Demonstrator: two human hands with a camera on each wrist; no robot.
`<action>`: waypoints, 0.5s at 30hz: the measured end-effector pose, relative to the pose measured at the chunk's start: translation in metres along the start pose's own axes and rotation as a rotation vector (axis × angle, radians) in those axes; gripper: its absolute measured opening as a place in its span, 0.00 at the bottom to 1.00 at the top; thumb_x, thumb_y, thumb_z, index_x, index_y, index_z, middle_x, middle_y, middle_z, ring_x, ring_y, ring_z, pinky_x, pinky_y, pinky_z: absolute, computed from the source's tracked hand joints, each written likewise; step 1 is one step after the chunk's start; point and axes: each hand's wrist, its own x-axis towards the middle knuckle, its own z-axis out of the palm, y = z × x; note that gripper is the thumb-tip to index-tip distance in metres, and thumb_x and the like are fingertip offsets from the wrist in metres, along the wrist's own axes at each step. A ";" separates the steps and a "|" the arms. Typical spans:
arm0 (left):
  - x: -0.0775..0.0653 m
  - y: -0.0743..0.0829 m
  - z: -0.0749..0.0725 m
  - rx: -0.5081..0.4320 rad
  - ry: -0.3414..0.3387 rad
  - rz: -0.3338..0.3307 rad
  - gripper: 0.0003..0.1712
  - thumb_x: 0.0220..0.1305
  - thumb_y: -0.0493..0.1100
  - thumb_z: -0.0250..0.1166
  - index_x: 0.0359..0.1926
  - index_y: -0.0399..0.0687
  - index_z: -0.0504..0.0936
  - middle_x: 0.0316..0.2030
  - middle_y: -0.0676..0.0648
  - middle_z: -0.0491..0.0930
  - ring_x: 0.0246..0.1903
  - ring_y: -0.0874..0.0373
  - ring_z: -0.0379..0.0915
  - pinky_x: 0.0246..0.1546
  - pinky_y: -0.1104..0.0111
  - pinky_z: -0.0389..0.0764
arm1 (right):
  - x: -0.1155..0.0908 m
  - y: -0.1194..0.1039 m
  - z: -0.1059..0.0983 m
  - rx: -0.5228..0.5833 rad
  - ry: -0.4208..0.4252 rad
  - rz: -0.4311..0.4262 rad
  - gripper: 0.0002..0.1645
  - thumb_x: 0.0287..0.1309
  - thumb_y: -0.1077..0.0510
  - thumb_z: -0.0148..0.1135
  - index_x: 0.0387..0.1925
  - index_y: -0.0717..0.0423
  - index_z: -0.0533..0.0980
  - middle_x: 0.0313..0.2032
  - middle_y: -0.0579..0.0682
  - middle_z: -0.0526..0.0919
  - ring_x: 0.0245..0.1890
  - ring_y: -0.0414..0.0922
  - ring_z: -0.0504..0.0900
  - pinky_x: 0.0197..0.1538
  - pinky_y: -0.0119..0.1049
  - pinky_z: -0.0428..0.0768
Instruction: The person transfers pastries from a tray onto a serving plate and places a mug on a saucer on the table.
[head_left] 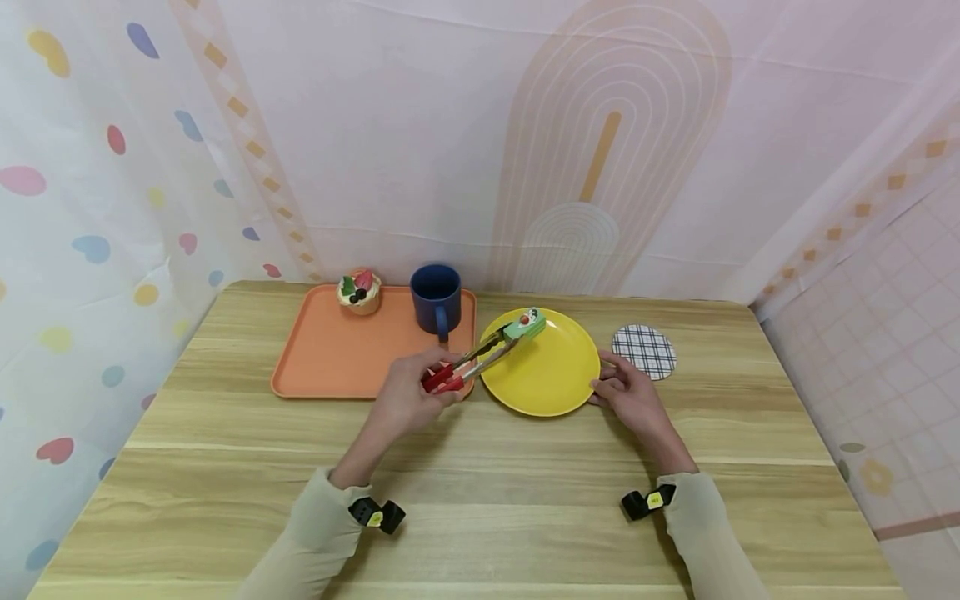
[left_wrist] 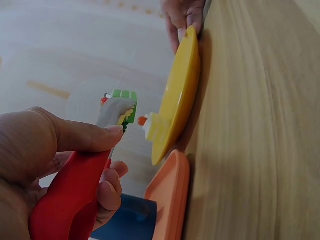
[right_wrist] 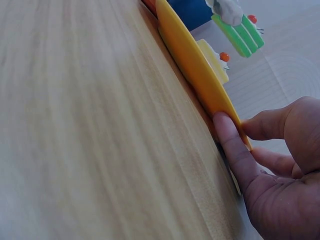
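My left hand (head_left: 411,392) grips red-handled tongs (head_left: 486,363), whose metal tips pinch a green toy cake slice (head_left: 534,322) topped with a red ball. In the head view that slice overlaps the far part of a yellow plate (head_left: 543,387); both wrist views show it raised off the plate. A pale yellow cake slice (left_wrist: 159,128) with white topping stands on the plate in the left wrist view, hidden from the head camera. At the plate's right rim, my right hand (head_left: 632,402) pinches the edge, thumb above and a finger beneath it.
Left of the plate lies an orange tray (head_left: 330,358). On it are a cupcake (head_left: 360,293) with berries at the back and a dark blue mug (head_left: 431,310) at the right. A round checked coaster (head_left: 649,350) lies beyond my right hand. Curtains border the wooden table (head_left: 517,508).
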 end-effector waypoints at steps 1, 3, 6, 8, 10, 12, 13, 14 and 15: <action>0.000 0.000 0.002 -0.001 -0.008 -0.009 0.27 0.55 0.36 0.78 0.57 0.52 0.84 0.43 0.43 0.86 0.38 0.51 0.77 0.38 0.63 0.79 | 0.000 0.000 0.000 0.000 0.000 -0.001 0.36 0.71 0.66 0.57 0.76 0.55 0.61 0.56 0.65 0.73 0.44 0.39 0.83 0.49 0.33 0.86; 0.001 0.000 0.005 -0.012 -0.019 -0.016 0.28 0.55 0.36 0.78 0.57 0.53 0.84 0.45 0.44 0.85 0.39 0.51 0.76 0.39 0.62 0.80 | 0.000 0.000 0.000 0.000 0.000 -0.002 0.36 0.71 0.66 0.57 0.76 0.55 0.61 0.56 0.65 0.73 0.44 0.39 0.84 0.49 0.33 0.86; 0.002 0.000 0.010 -0.023 -0.024 -0.015 0.28 0.54 0.35 0.78 0.57 0.54 0.84 0.45 0.44 0.85 0.39 0.51 0.76 0.39 0.63 0.79 | 0.000 0.000 0.000 0.000 0.001 -0.002 0.36 0.71 0.66 0.58 0.76 0.55 0.61 0.56 0.65 0.73 0.44 0.39 0.84 0.49 0.33 0.86; 0.002 0.000 0.013 -0.023 -0.021 0.000 0.29 0.54 0.35 0.78 0.57 0.54 0.84 0.44 0.44 0.85 0.39 0.51 0.76 0.38 0.63 0.78 | 0.000 0.000 0.000 -0.001 0.001 0.000 0.36 0.71 0.66 0.58 0.76 0.55 0.61 0.56 0.65 0.73 0.44 0.39 0.84 0.49 0.33 0.86; 0.002 0.001 0.016 -0.020 -0.016 0.012 0.29 0.52 0.35 0.78 0.57 0.53 0.85 0.44 0.44 0.85 0.38 0.51 0.76 0.38 0.64 0.77 | 0.000 0.000 0.000 -0.002 0.001 0.001 0.36 0.71 0.66 0.58 0.76 0.55 0.61 0.56 0.65 0.73 0.44 0.39 0.83 0.49 0.33 0.86; 0.003 0.001 0.019 -0.010 -0.017 0.020 0.29 0.52 0.34 0.78 0.56 0.53 0.85 0.43 0.44 0.85 0.38 0.52 0.76 0.37 0.65 0.76 | -0.001 0.000 0.000 -0.003 0.002 0.002 0.36 0.71 0.66 0.57 0.76 0.55 0.61 0.56 0.64 0.73 0.44 0.39 0.83 0.49 0.33 0.86; 0.004 0.000 0.020 -0.007 -0.019 0.024 0.28 0.52 0.34 0.78 0.56 0.53 0.85 0.43 0.44 0.85 0.37 0.52 0.76 0.36 0.65 0.76 | -0.001 -0.001 0.000 -0.004 0.002 0.003 0.36 0.71 0.66 0.57 0.76 0.55 0.61 0.56 0.64 0.73 0.44 0.39 0.83 0.49 0.33 0.86; 0.004 0.000 0.022 -0.002 -0.022 0.024 0.28 0.52 0.34 0.78 0.56 0.53 0.85 0.43 0.44 0.85 0.38 0.52 0.76 0.36 0.65 0.76 | -0.001 -0.001 0.000 -0.005 0.002 0.003 0.36 0.71 0.66 0.57 0.76 0.55 0.61 0.56 0.64 0.73 0.44 0.39 0.83 0.49 0.33 0.86; 0.004 0.000 0.023 -0.002 -0.027 0.020 0.28 0.52 0.34 0.78 0.56 0.54 0.85 0.43 0.44 0.85 0.38 0.52 0.76 0.36 0.65 0.76 | -0.001 -0.001 0.000 -0.007 0.001 0.003 0.36 0.71 0.66 0.57 0.77 0.54 0.61 0.56 0.64 0.73 0.44 0.39 0.83 0.49 0.33 0.86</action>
